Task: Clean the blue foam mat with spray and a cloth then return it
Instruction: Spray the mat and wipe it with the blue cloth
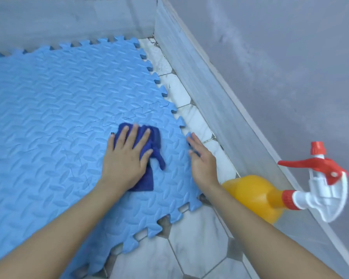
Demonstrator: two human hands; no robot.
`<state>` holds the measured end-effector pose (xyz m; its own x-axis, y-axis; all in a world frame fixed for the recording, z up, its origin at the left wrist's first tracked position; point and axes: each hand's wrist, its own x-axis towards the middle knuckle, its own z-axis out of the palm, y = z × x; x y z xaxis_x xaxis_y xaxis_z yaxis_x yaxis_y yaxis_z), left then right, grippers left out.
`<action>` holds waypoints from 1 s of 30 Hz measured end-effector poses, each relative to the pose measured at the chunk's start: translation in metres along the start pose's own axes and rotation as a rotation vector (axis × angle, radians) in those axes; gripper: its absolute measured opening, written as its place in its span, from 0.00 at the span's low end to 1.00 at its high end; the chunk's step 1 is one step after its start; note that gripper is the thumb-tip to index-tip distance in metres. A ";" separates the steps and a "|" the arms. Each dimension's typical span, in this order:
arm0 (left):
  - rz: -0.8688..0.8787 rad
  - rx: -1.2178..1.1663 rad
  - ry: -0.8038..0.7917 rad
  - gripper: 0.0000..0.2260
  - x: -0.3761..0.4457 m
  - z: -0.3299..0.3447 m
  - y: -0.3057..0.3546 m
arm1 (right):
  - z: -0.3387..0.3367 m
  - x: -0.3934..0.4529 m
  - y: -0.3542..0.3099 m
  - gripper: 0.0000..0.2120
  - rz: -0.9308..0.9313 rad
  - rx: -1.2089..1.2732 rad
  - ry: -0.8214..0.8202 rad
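I look down at two bare forearms reaching over a light blue interlocking foam mat with a raised leaf-like tread (pixel 58 101), which lies flat on a pale marble-patterned tiled floor (pixel 191 238) in the corner of a grey room. My left hand (pixel 127 156) is spread flat, fingers splayed, pressing a crumpled dark blue cloth (pixel 152 146) down onto the mat; part of the cloth pokes out past the fingertips and below the palm. My right hand (pixel 201 158), just beside the left, rests open with its fingers together on the toothed edge of the mat, gripping nothing, as if pinning the edge down. Behind the right wrist, near the skirting board (pixel 210 93), an orange plastic spray bottle with a red and white trigger head (pixel 258 194) sits tipped toward the wall; I cannot tell whether it is leaning or lying. The risks I judge from here: the mat is light foam in jigsaw pieces, so a hard wipe could slide it over the smooth tiles or pull the visible seam beyond my left fingers apart if the right hand lifts. The loose cloth could bunch and skip patches. A backward sweep of my right elbow could knock the bottle.
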<state>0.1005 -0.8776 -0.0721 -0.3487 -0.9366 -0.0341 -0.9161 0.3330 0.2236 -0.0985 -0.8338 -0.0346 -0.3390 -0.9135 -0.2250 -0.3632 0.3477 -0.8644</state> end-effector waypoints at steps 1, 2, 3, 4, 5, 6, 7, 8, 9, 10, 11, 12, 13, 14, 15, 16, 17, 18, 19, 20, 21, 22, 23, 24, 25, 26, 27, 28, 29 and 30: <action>-0.145 -0.026 0.039 0.26 0.018 -0.005 -0.021 | 0.001 -0.002 0.002 0.20 -0.048 -0.090 -0.025; -0.262 -0.046 0.055 0.25 0.030 -0.012 -0.044 | 0.002 -0.005 0.005 0.20 -0.098 -0.190 -0.056; -0.352 -0.048 0.053 0.25 0.034 -0.018 -0.069 | 0.003 -0.006 0.007 0.22 -0.142 -0.291 -0.087; -0.425 -0.040 0.041 0.25 0.031 -0.023 -0.093 | 0.004 -0.007 0.011 0.24 -0.180 -0.389 -0.110; -0.486 -0.032 0.040 0.26 0.022 -0.028 -0.118 | 0.005 -0.007 0.014 0.26 -0.211 -0.485 -0.113; -0.555 -0.031 0.059 0.26 0.008 -0.034 -0.142 | 0.008 -0.008 0.015 0.29 -0.239 -0.583 -0.097; -0.638 -0.037 0.094 0.26 -0.009 -0.041 -0.165 | 0.014 -0.011 0.016 0.31 -0.269 -0.668 -0.070; -0.727 -0.049 0.124 0.26 -0.025 -0.047 -0.183 | 0.023 -0.015 0.014 0.33 -0.304 -0.731 -0.048; -0.807 -0.063 0.133 0.26 -0.040 -0.052 -0.195 | 0.034 -0.018 0.011 0.34 -0.351 -0.780 -0.048; -0.844 -0.072 0.124 0.26 -0.053 -0.055 -0.198 | 0.049 -0.021 0.006 0.34 -0.411 -0.823 -0.077; -0.811 -0.057 0.110 0.26 -0.064 -0.055 -0.193 | 0.065 -0.021 -0.001 0.33 -0.470 -0.857 -0.124; -0.703 -0.022 0.096 0.26 -0.073 -0.051 -0.180 | 0.083 -0.019 -0.011 0.33 -0.523 -0.877 -0.172; -0.546 0.009 0.074 0.26 -0.080 -0.046 -0.160 | 0.103 -0.014 -0.023 0.32 -0.567 -0.883 -0.215; -0.382 0.030 0.040 0.27 -0.087 -0.041 -0.138 | 0.123 -0.007 -0.036 0.31 -0.605 -0.887 -0.254; -0.249 0.062 0.013 0.28 -0.094 -0.036 -0.124 | 0.143 0.002 -0.050 0.30 -0.636 -0.891 -0.282; -0.184 0.103 -0.002 0.28 -0.099 -0.032 -0.121 | 0.161 0.012 -0.064 0.29 -0.656 -0.898 -0.301; -0.217 0.120 0.004 0.28 -0.099 -0.033 -0.129 | 0.176 0.024 -0.076 0.29 -0.665 -0.908 -0.313; -0.338 0.117 0.044 0.27 -0.096 -0.035 -0.147 | 0.187 0.036 -0.085 0.28 -0.664 -0.916 -0.319; -0.506 0.098 0.106 0.27 -0.092 -0.036 -0.170 | 0.194 0.047 -0.089 0.28 -0.658 -0.923 -0.317; -0.677 0.062 0.163 0.28 -0.087 -0.040 -0.194 | 0.198 0.055 -0.088 0.27 -0.657 -0.927 -0.306; -0.810 0.017 0.203 0.28 -0.082 -0.044 -0.215 | 0.199 0.060 -0.084 0.27 -0.670 -0.920 -0.287; -0.880 -0.003 0.221 0.28 -0.079 -0.046 -0.229 | 0.198 0.062 -0.079 0.27 -0.693 -0.895 -0.259; -0.882 0.009 0.220 0.28 -0.076 -0.046 -0.233 | 0.198 0.063 -0.075 0.26 -0.714 -0.857 -0.228; -0.816 0.042 0.218 0.28 -0.073 -0.044 -0.230 | 0.198 0.064 -0.072 0.26 -0.723 -0.821 -0.203; -0.717 0.069 0.207 0.28 -0.072 -0.042 -0.222 | 0.198 0.064 -0.070 0.26 -0.725 -0.793 -0.189; -0.607 0.078 0.189 0.28 -0.073 -0.041 -0.211 | 0.198 0.064 -0.070 0.26 -0.726 -0.776 -0.183; -0.507 0.075 0.165 0.29 -0.075 -0.040 -0.202 | 0.198 0.064 -0.071 0.26 -0.730 -0.768 -0.177; -0.435 0.070 0.140 0.29 -0.078 -0.038 -0.194 | 0.198 0.064 -0.073 0.26 -0.732 -0.763 -0.173; -0.396 0.062 0.106 0.30 -0.080 -0.038 -0.189 | 0.197 0.064 -0.075 0.26 -0.729 -0.760 -0.174; -0.377 0.052 0.069 0.31 -0.080 -0.038 -0.187 | 0.196 0.063 -0.076 0.26 -0.721 -0.755 -0.183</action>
<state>0.3074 -0.8687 -0.0738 0.0267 -0.9989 -0.0382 -0.9868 -0.0324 0.1586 0.0777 -0.9591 -0.0717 0.2848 -0.9522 0.1108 -0.8929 -0.3055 -0.3308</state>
